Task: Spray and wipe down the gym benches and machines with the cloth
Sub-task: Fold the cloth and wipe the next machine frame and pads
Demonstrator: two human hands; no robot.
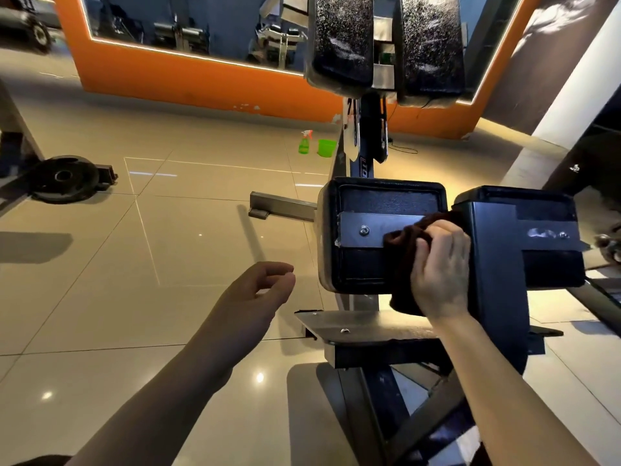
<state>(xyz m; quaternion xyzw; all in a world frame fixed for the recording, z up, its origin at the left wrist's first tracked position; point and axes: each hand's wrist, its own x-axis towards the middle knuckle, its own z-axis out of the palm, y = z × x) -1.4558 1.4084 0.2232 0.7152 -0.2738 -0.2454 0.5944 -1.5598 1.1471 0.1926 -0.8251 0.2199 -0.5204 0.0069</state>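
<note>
Two bare forearms are reaching in from the bottom edge of the frame. Lower centre, the left hand is hovering over the tiled floor, palm turned sideways, fingers loosely curled toward the thumb and gripping nothing. To its right, the right hand is pressing a dark cloth against the underside of a gym machine, its fingers curled over the bunched fabric and holding it flat to the surface; the wrist is bending upward from the forearm.

That cloth is lying over the end of a grey metal bracket screwed across the back of the left black pad, with a fold hanging below the hand. A second black pad is sitting just beside it at centre right, carrying its own bracket strip. Two more upholstered pads are hanging at the top of the frame, side by side on the upright column.

Farther off on the floor, upper centre, one green spray bottle is standing just beside one green bucket, near the orange wall that frames a mirror. One black weight plate is lying at middle left.
</note>
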